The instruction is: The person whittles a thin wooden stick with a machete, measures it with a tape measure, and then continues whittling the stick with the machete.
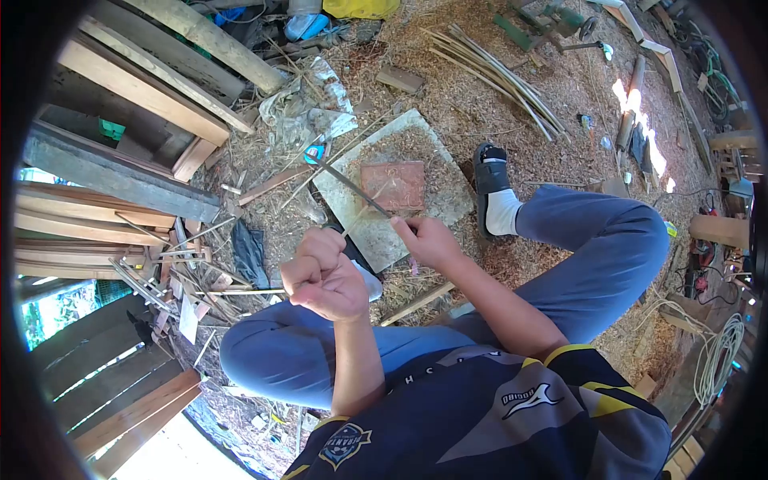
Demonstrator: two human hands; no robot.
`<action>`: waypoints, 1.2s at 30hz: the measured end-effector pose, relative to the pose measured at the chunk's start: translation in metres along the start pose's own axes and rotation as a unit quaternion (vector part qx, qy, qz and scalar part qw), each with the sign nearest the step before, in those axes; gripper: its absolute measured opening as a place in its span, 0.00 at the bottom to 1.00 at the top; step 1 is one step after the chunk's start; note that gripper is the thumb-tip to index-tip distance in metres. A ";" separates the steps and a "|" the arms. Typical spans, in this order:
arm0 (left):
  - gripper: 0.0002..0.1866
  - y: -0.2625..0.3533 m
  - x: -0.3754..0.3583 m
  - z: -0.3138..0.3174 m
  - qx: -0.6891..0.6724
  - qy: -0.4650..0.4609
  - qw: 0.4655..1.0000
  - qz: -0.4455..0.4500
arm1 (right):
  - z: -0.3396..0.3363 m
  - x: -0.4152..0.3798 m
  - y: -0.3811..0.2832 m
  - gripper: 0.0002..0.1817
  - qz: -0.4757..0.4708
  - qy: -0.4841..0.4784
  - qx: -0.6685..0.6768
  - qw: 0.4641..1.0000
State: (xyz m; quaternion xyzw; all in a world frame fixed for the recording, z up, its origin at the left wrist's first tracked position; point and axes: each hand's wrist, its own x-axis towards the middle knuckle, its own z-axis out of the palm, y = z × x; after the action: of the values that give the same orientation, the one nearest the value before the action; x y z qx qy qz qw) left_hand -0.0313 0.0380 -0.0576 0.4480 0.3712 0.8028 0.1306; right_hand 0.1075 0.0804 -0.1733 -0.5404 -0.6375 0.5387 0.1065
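My left hand (326,276) is closed, palm side up, around the end of a thin pale strip (357,224). My right hand (430,242) is wrapped round the handle end of a long dark blade (352,186), which points up and left. Blade and strip cross just left of my right hand. Beneath them lies a square grey slab (448,210) with a reddish block (410,186) on it. Near the blade's far end is a blue tape measure (314,153).
A bundle of long thin strips (500,76) lies at the upper middle. Wooden boards (152,88) lean at the left. Plastic sheeting (308,112), a wood block (399,78) and shavings cover the ground. Coiled cable (718,360) hangs at the right.
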 end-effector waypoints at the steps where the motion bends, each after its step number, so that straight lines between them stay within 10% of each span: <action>1: 0.29 0.000 0.000 0.001 0.002 -0.003 1.000 -0.001 | -0.004 -0.006 -0.011 0.32 0.001 -0.009 0.012 1.000; 5: 0.29 -0.003 0.002 0.003 0.011 -0.001 1.000 0.000 | -0.004 -0.015 -0.012 0.33 -0.112 -0.038 -0.057 0.991; 8: 0.29 -0.002 0.006 -0.004 0.012 0.013 1.000 -0.005 | 0.010 0.012 0.021 0.33 0.055 -0.016 0.022 0.998; 17: 0.29 -0.002 0.010 -0.005 0.013 0.007 1.000 -0.005 | 0.033 0.038 0.088 0.38 -0.021 0.041 -0.010 0.999; 20: 0.29 -0.003 0.013 -0.006 0.006 0.025 1.000 -0.011 | 0.019 0.057 0.111 0.40 0.120 -0.004 -0.057 0.991; 36: 0.28 -0.003 0.014 -0.013 -0.052 0.037 0.998 -0.025 | 0.038 0.056 0.123 0.42 0.122 0.055 -0.051 0.990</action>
State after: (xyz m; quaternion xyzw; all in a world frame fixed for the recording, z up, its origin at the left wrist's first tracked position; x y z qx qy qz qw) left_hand -0.0496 0.0412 -0.0553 0.4007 0.3446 0.8336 0.1604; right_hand 0.1289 0.0832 -0.3119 -0.6477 -0.5867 0.4838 0.0467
